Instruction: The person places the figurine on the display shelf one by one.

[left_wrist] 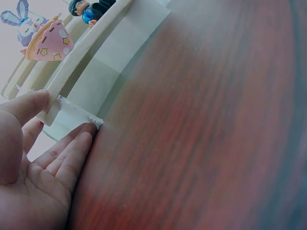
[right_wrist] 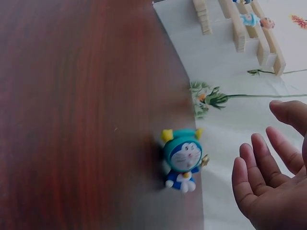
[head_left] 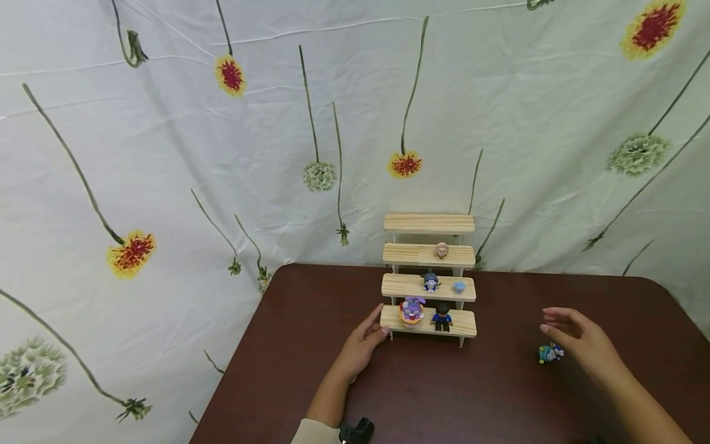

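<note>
A stepped wooden display stand (head_left: 427,223) rises in four tiers at the back of the table. My left hand (head_left: 359,353) touches the left end of its lowest tier; in the left wrist view the thumb rests against the board's end and the fingers lie extended beside the support. On the right, a small Doraemon figurine (right_wrist: 184,160) in a green hood stands on the tabletop. My right hand (head_left: 593,348) hovers beside it with fingers loosely bent, holding nothing; the right wrist view shows a gap between the two.
The lowest tier carries a purple rabbit figurine (head_left: 412,309) and a black-haired figurine (head_left: 442,319). Above them are a dark-blue-haired figurine (head_left: 430,282), a small blue figurine (head_left: 459,287) and a pinkish head-shaped one (head_left: 441,250). A flowered cloth (head_left: 266,142) hangs behind the brown table (head_left: 288,345).
</note>
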Demonstrator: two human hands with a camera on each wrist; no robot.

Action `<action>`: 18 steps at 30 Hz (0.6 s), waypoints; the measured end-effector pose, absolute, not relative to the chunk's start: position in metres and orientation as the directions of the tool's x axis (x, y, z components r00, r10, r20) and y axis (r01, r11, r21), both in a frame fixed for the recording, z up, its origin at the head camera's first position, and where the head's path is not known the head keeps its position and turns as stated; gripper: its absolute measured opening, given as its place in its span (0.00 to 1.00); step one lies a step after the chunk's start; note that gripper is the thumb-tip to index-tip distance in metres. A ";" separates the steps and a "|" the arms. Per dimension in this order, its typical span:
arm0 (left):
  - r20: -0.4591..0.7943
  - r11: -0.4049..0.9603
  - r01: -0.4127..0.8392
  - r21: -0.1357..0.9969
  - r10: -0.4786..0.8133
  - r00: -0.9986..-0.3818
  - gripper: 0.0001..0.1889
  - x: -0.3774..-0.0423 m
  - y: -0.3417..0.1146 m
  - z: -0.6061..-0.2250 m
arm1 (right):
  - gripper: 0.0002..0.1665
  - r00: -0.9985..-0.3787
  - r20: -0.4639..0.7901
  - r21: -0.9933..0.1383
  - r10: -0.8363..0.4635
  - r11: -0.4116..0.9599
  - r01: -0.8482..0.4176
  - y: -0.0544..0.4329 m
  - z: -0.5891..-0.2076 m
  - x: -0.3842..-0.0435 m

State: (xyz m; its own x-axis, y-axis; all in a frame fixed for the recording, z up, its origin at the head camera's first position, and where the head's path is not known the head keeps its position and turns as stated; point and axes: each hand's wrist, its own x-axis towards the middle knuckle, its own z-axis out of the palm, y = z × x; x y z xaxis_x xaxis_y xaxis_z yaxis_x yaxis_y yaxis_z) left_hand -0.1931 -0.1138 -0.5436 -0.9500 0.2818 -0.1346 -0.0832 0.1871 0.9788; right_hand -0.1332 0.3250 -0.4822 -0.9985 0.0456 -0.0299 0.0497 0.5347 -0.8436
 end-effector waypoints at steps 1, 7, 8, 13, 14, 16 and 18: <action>-0.135 0.190 -0.083 0.978 0.281 -0.950 0.34 -0.193 -0.114 -0.544 | 0.32 -0.998 -0.026 -0.842 0.050 0.538 0.049 0.326 -0.483 -0.132; -0.134 0.198 -0.080 0.977 0.279 -0.951 0.34 -0.192 -0.114 -0.543 | 0.36 -0.994 -0.091 -0.802 0.055 0.588 0.106 0.331 -0.488 -0.128; -0.134 0.197 -0.080 0.977 0.278 -0.951 0.34 -0.192 -0.114 -0.543 | 0.37 -0.992 -0.111 -0.793 0.052 0.597 0.120 0.332 -0.489 -0.128; -0.138 0.198 -0.085 0.976 0.274 -0.952 0.33 -0.191 -0.114 -0.541 | 0.41 -0.985 -0.166 -0.763 0.045 0.627 0.157 0.339 -0.494 -0.127; -0.139 0.200 -0.084 0.976 0.276 -0.951 0.33 -0.192 -0.113 -0.541 | 0.41 -0.984 -0.174 -0.760 0.045 0.629 0.163 0.340 -0.495 -0.126; -0.137 0.198 -0.082 0.977 0.278 -0.951 0.33 -0.191 -0.113 -0.542 | 0.41 -0.981 -0.190 -0.757 0.042 0.630 0.174 0.342 -0.497 -0.126; -0.129 0.194 -0.075 0.978 0.282 -0.951 0.34 -0.191 -0.113 -0.542 | 0.42 -0.978 -0.204 -0.752 0.043 0.633 0.185 0.343 -0.499 -0.125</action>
